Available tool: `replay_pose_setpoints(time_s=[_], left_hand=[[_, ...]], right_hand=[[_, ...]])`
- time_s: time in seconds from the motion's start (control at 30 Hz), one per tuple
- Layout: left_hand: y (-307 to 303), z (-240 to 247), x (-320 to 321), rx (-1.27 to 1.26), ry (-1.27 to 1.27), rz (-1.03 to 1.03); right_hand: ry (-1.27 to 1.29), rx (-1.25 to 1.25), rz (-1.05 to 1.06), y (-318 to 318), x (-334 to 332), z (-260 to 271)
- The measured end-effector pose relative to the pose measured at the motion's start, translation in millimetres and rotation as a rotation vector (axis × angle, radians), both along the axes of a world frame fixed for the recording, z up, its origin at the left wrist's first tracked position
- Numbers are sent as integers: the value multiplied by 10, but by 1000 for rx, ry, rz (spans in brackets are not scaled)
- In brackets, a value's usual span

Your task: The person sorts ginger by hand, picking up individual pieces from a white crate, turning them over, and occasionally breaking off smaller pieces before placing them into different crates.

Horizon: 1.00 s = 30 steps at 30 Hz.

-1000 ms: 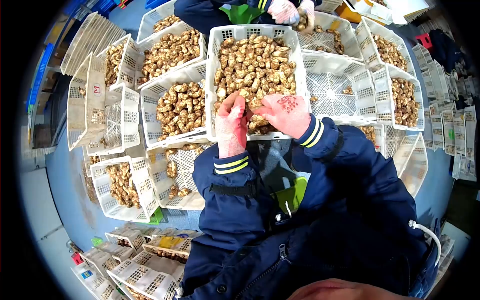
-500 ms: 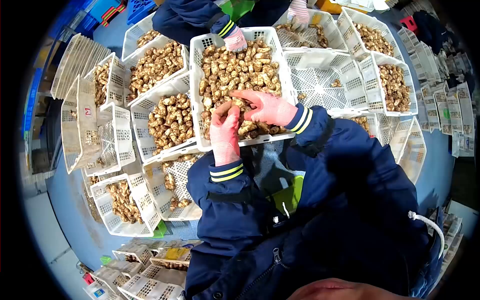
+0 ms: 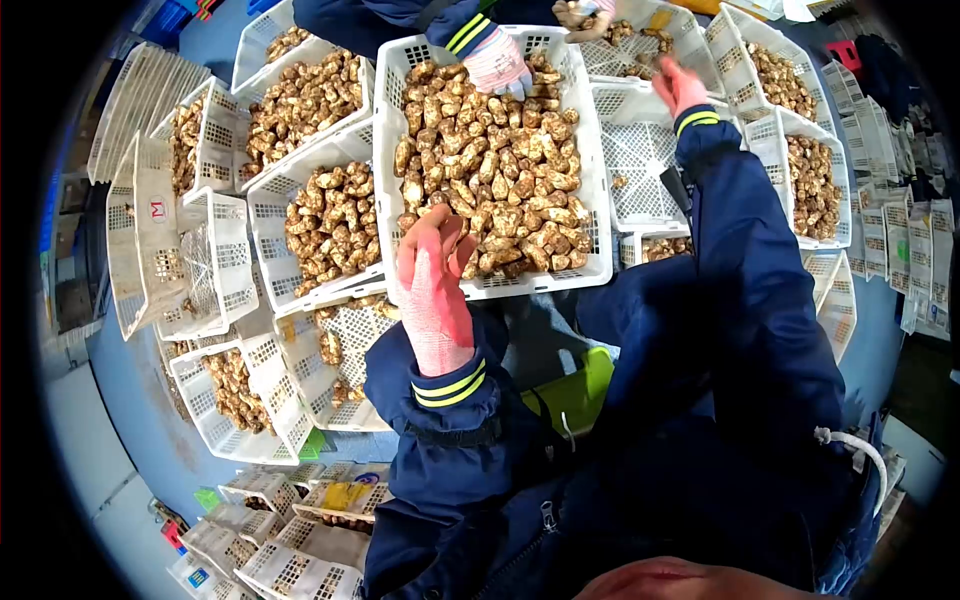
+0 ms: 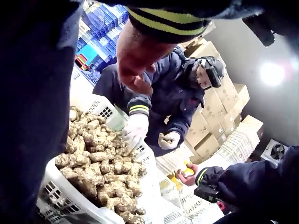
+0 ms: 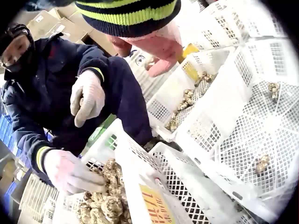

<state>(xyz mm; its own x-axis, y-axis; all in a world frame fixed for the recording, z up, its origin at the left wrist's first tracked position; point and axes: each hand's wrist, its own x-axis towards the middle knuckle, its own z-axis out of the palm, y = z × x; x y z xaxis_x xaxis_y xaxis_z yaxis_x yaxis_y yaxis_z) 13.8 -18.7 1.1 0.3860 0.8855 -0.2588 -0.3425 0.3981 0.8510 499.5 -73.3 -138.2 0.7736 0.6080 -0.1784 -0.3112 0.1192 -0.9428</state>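
Observation:
Stubby brown-and-cream mushrooms (image 3: 490, 160) fill the white crate (image 3: 585, 280) in the middle. Over that crate's near left corner is my left hand (image 3: 437, 290) in a pink glove, fingers loosely bent; in the left wrist view this left hand (image 4: 140, 60) shows nothing between its fingers. Stretched out to the far right, my right hand (image 3: 682, 88) is over the edge between two crates. Seen from the right wrist, the right hand (image 5: 159, 49) pinches a small pale mushroom (image 5: 148, 61), mostly hidden by its fingers.
Across the crate, another person (image 5: 56, 88) touches the mushrooms with one gloved hand (image 3: 498, 65) and holds something in the other. More crates surround us, including one with several mushrooms (image 5: 187, 98) and one with a few bits on its mesh floor (image 5: 268, 126).
My hands were together on a mushroom over the middle crate; the right has since swung away to the far right. The left stays over the crate's near corner. The other person's hand reached into the crate.

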Motion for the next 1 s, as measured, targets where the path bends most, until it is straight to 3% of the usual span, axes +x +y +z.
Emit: replay_pose_setpoints(time_s=[0.07, 0.13, 0.2, 0.23, 0.27, 0.3, 0.33, 0.37, 0.4, 0.47, 0.5, 0.53, 0.6, 0.63, 0.67, 0.73, 0.83, 0.93, 0.97, 1.0], left_hand=[[10, 20, 17, 2, 36, -37], [20, 16, 38, -74, -32, 28], [-2, 45, 28, -83, -54, 33], [-5, 56, 13, -80, -51, 14], [-2, 69, 1, -73, -50, -4], [3, 52, -14, -80, -55, -3], [-4, 71, -14, -57, -18, -12], [5, 70, -19, -61, -24, -5], [13, 61, -28, -68, -28, 2], [20, 78, -32, -67, -42, 3], [13, 81, -31, -65, -54, -5], [1, 78, -29, -70, -57, -6], [24, 67, -29, -81, -73, 11], [29, 22, -48, -89, -104, 24], [30, 26, -74, -90, -105, 32], [28, 55, -56, -73, -88, 19], [4, 63, -11, -69, -120, 10], [-21, 60, -8, -67, -131, 8], [-26, 50, -14, -79, -133, 4], [-28, 33, -20, -75, -126, 7]], right_hand=[[-109, -105, -244, 261, -389, 366], [-462, -202, 180, 368, -716, 382], [-469, -543, 645, 438, -1649, 951], [-742, -543, 841, 508, -1720, 462], [-896, -705, 1116, 550, -2130, 789], [-1185, -847, 1204, 600, -2326, 674], [-1231, -983, 1245, 632, -2507, 620], [-1773, -966, 1140, 599, -2682, 488], [-1715, -1086, 1285, 655, -2737, 391], [-1740, -1168, 1210, 692, -2962, 187], [-1878, -1095, 1083, 621, -3025, 109], [-1851, -1082, 988, 621, -3052, 73], [-1684, -1076, 1032, 742, -2925, -194], [-1636, -1141, 1095, 721, -2939, 238], [-1529, -1020, 961, 694, -2681, -118], [-1267, -928, 939, 569, -2501, 448], [-1218, -944, 986, 436, -2307, 648], [-1380, -898, 1051, 480, -2465, 607], [-1435, -914, 1166, 517, -2557, 603], [-1592, -831, 1160, 535, -2662, 528]])
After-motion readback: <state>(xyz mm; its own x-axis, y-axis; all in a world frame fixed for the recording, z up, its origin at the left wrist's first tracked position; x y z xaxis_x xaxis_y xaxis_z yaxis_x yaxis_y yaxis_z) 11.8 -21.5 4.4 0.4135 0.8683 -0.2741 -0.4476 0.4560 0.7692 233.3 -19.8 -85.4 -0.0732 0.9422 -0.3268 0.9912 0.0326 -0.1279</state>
